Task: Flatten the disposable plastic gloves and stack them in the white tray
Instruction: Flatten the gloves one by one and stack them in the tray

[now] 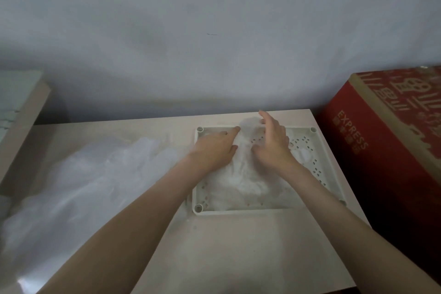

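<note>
A white perforated tray (317,169) sits on the table at the right. Thin clear plastic gloves (243,179) lie stacked in it, the top one reaching past the tray's far rim. My left hand (214,150) lies flat on the glove's left side, its forefinger stretched toward the far rim. My right hand (272,143) presses on the glove's right side with straight fingers pointing away from me. A loose heap of crumpled clear gloves (78,184) covers the table's left half.
A red cardboard box (386,141) marked EXPRESS stands close against the table's right edge. A pale board or shelf (21,107) leans at the far left. The wall runs right behind the table (238,246).
</note>
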Demonstrator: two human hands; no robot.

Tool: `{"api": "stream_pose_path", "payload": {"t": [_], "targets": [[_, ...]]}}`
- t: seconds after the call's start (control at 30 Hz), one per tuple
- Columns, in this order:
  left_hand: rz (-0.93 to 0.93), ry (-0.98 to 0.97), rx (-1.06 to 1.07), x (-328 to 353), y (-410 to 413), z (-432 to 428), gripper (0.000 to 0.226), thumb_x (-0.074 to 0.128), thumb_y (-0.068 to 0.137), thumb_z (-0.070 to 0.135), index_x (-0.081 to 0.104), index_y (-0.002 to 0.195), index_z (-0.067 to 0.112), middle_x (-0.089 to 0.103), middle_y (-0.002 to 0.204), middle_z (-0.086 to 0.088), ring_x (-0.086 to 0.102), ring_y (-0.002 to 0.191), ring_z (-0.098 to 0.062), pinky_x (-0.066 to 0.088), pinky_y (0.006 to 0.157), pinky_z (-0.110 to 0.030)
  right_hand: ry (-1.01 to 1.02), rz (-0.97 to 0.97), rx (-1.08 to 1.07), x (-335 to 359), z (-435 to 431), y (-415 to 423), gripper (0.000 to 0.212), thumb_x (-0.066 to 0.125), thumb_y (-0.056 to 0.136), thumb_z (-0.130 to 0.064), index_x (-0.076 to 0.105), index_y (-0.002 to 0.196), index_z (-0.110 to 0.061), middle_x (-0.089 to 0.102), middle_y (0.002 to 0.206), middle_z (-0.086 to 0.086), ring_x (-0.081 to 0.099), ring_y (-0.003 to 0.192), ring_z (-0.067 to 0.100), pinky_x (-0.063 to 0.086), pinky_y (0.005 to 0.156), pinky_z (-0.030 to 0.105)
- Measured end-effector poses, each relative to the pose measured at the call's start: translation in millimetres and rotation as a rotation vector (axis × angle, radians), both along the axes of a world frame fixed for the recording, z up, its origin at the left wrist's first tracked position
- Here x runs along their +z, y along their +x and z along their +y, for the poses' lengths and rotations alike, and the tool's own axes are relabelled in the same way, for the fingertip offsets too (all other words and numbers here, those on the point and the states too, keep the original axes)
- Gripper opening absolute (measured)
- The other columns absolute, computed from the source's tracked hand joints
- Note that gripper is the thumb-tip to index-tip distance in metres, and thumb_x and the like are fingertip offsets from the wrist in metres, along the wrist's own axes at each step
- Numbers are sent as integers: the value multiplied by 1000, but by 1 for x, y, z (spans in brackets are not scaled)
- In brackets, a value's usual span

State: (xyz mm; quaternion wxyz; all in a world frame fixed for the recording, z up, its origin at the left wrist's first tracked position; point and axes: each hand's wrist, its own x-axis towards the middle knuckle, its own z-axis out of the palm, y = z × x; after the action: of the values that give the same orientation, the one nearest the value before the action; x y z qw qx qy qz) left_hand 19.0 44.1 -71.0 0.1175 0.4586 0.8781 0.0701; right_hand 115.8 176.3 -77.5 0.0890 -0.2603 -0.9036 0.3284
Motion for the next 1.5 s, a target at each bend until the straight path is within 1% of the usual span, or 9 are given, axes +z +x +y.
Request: {"api": "stream_pose_path", "payload": {"t": [0.13,0.23,0.33,0.5,0.57,0.7,0.83,1.33,1.5], "targets": [[34,3,7,-1,-2,5,51,36,101,31,20,149,25,53,135,-7,54,118,-30,44,86,-37,229,-118,19,-2,3,-12,87,66,83,-26,12,152,-24,25,151,2,22,134,25,18,106,40],[53,18,6,-2,-2,5,45,38,99,28,29,143,23,54,135,-4,56,114,-30,46,84,-38,208,-98,-9,-3,9,-28,60,63,88,-36,38,142,-24,44,141,-1,31,130,23,19,102,35],[48,92,61,-3,-3,6,39,40,98,28,35,136,18,54,133,-3,58,110,-30,45,79,-38,220,-19,20,-5,13,-36,21,55,95,-29,63,110,-17,61,115,-1,42,116,25,21,85,31],[-61,345,179,-2,-5,10,47,51,96,34,36,137,17,44,137,-1,48,121,-22,46,86,-44,150,148,92,-3,19,-27,7,62,90,-11,66,91,-6,60,92,1,50,99,26,35,85,34],[-58,382,181,-2,-6,12,49,54,95,34,38,137,16,43,134,-4,44,123,-22,46,87,-45,96,113,164,-2,19,-21,6,61,89,-9,65,93,-6,56,85,-5,52,94,25,41,87,38],[109,312,97,-7,1,12,42,51,96,28,41,132,9,44,128,-7,45,119,-25,33,78,-29,291,27,184,-8,20,-16,12,53,92,-11,61,99,-8,62,93,2,50,95,26,29,84,33],[299,345,-193,-27,17,8,45,42,83,39,59,106,5,59,103,-12,59,88,-31,48,73,-36,390,54,146,-15,22,-18,8,51,90,-7,58,93,-9,63,91,5,49,90,27,20,76,29],[382,256,-236,-53,7,1,53,34,90,49,65,104,9,63,119,-12,63,103,-28,50,86,-38,495,117,55,-18,23,-12,13,53,89,-11,52,79,-3,56,70,13,51,69,35,41,65,42],[381,243,-244,-56,7,-1,55,34,88,51,65,109,10,63,121,-14,62,107,-30,50,91,-42,510,93,-45,-16,27,-13,19,61,91,-25,54,92,-7,57,92,10,48,90,31,30,78,38]]}}
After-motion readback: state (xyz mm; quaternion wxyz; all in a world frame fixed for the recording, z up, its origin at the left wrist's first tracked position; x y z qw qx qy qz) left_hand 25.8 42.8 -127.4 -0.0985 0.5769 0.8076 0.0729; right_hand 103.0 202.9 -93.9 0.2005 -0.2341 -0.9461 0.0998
